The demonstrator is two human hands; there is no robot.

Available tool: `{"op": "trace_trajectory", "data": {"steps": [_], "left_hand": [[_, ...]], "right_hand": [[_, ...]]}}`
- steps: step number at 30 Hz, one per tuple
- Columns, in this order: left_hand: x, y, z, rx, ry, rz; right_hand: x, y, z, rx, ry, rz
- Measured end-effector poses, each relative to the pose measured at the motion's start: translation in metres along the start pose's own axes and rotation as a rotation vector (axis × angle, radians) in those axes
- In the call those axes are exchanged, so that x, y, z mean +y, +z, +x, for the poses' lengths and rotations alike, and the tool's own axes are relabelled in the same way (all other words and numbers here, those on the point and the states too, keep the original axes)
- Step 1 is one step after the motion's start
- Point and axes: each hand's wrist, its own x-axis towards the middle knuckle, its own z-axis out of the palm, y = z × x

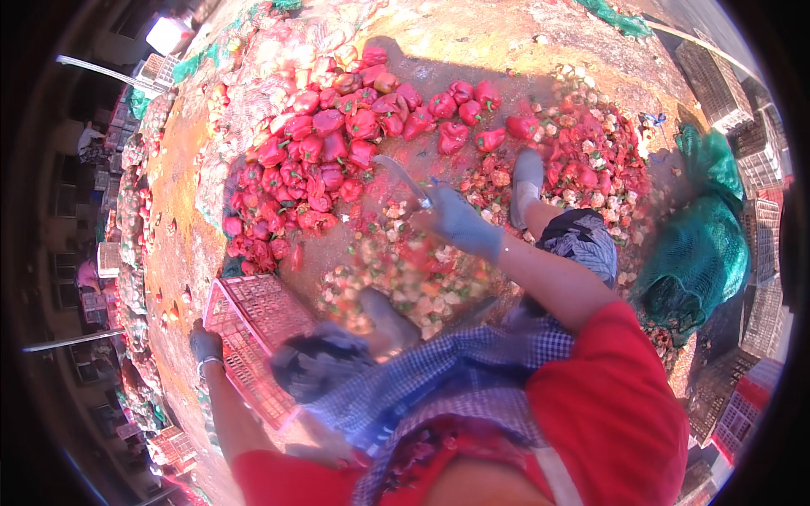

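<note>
My right hand (464, 223), in a grey-blue glove, is closed around a knife (402, 175). Its blade points up and left toward a heap of red bell peppers (312, 160). Over at the left, my gloved left hand (205, 344) grips the rim of a pink plastic crate (257, 329), which is tilted; its fingers are partly hidden. Below the knife, pale cut pepper cores (413, 278) with green stems litter the ground between my feet.
A mound of red scraps and cores (599, 156) lies beyond my right foot (527, 181). Green mesh sacks (700, 253) slump at the right. Stacked crates (717, 88) line the right edge. More peppers and crates (110, 260) stand along the far left.
</note>
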Motion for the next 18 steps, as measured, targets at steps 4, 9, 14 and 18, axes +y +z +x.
{"op": "trace_trajectory", "data": {"steps": [4, 9, 14, 18], "left_hand": [[0.092, 0.037, 0.030, -0.109, 0.234, -0.268], [0.315, 0.124, 0.041, -0.291, 0.632, -0.754], [0.532, 0.113, -0.004, -0.428, 0.771, -0.701], [0.626, 0.169, -0.006, -0.470, 0.746, -0.685]], "right_hand": [[-0.011, -0.029, -0.010, 0.153, 0.041, 0.316], [-0.020, -0.075, -0.028, 0.340, -0.125, 0.311], [-0.028, -0.110, -0.048, 0.507, 0.032, 0.423], [-0.038, -0.120, -0.052, 0.493, 0.223, 0.792]]}}
